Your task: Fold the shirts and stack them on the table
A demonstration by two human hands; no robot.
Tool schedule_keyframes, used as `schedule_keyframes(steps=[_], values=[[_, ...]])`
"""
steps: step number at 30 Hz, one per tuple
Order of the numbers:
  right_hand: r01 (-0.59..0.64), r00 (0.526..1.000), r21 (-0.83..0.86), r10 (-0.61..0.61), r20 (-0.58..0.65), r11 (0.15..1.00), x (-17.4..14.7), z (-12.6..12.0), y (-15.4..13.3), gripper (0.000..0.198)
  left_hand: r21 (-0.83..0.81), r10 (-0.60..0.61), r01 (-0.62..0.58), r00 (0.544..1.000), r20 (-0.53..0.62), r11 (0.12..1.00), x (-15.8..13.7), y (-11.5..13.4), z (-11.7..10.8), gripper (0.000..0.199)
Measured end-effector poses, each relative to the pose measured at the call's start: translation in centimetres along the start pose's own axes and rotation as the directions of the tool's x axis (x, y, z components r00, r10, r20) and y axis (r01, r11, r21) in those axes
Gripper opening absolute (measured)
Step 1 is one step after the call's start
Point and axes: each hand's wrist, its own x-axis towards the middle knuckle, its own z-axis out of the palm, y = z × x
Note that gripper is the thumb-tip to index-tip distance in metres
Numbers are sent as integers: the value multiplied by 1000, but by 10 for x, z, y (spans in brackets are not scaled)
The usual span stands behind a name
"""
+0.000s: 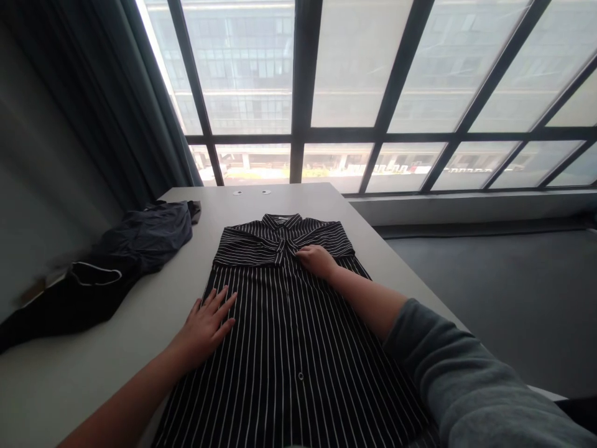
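A black shirt (268, 336) with white stripes lies spread on a white table (396, 274), its collar (282, 219) toward the window. Both sleeves are folded inward across the chest, and the cuffs meet near the middle. My left hand (209, 323) rests flat on the shirt's left side, fingers spread. At the chest, my right hand (318, 260) has its fingers curled together on the end of the right sleeve (326, 239); the fingertips are partly hidden. One pale button (301, 376) shows low on the shirt front.
Dark crumpled clothes (144, 236) lie along the table's left side, with a black garment (88, 292) with white trim nearer me. Two round white fittings (265, 192) sit at the far table edge. A dark curtain (102, 93) and large windows (237, 68) stand beyond.
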Motion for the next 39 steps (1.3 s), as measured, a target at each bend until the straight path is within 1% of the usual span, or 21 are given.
schedule_keyframes(steps=[2, 3, 5, 7, 9, 11, 13, 14, 16, 18, 19, 23, 26, 30, 33, 36, 39], values=[[28, 999, 31, -27, -34, 999, -3, 1, -1, 36, 9, 30, -30, 998, -51, 1000, -25, -2, 10, 60], [44, 999, 45, -43, -19, 998, -5, 2, -2, 37, 15, 48, -47, 996, -71, 999, -36, -1, 14, 60], [49, 996, 66, -54, 72, 997, -9, 6, -4, 43, 23, 79, -77, 993, -91, 997, -52, 4, 19, 61], [12, 983, 82, -27, 181, 997, -12, 11, -6, 59, 21, 97, -95, 992, -86, 995, -65, 12, 21, 61], [-36, 969, 97, 11, 248, 995, -17, 15, -8, 70, 12, 116, -115, 991, -69, 993, -75, 20, 20, 62], [-73, 963, 103, 43, 266, 992, -23, 15, -11, 75, 3, 142, -142, 988, -57, 990, -84, 25, 19, 63], [-98, 964, 94, 71, 255, 991, -35, 12, -14, 77, 0, 158, -159, 986, -57, 987, -93, 27, 16, 65], [-97, 965, 90, 71, 251, 991, -44, 9, -16, 78, 1, 160, -161, 986, -54, 987, -98, 27, 15, 65], [-57, 966, 96, 31, 255, 994, -67, 1, -21, 79, 4, 155, -155, 987, -43, 988, -109, 24, 12, 64], [-8, 962, 117, -24, 273, 993, -97, -7, -26, 79, 6, 132, -132, 991, -35, 991, -120, 21, 10, 63], [-3, 958, 130, -35, 286, 991, -114, -11, -28, 79, 6, 116, -116, 993, -34, 993, -125, 20, 10, 63], [-57, 938, 171, -6, 347, 984, -176, -22, -41, 74, -1, 62, -63, 997, -55, 998, -140, 18, 14, 63], [-83, 936, 174, 17, 353, 981, -210, -31, -49, 70, -1, 47, -48, 996, -76, 999, -143, 18, 18, 62], [-151, 955, 169, 100, 279, 974, -245, -42, -54, 70, -6, 46, -47, 993, -106, 999, -148, 18, 17, 61], [-222, 946, 162, 172, 274, 961, -270, -43, -58, 72, -23, 28, -31, 988, -149, 999, -156, 18, 14, 61], [-235, 943, 141, 190, 272, 962, -289, -38, -62, 68, -13, 32, -34, 988, -149, 999, -163, 15, 16, 62], [-230, 949, 141, 191, 250, 963, -294, -36, -65, 65, 10, 44, -43, 991, -123, 999, -164, 11, 20, 64]])
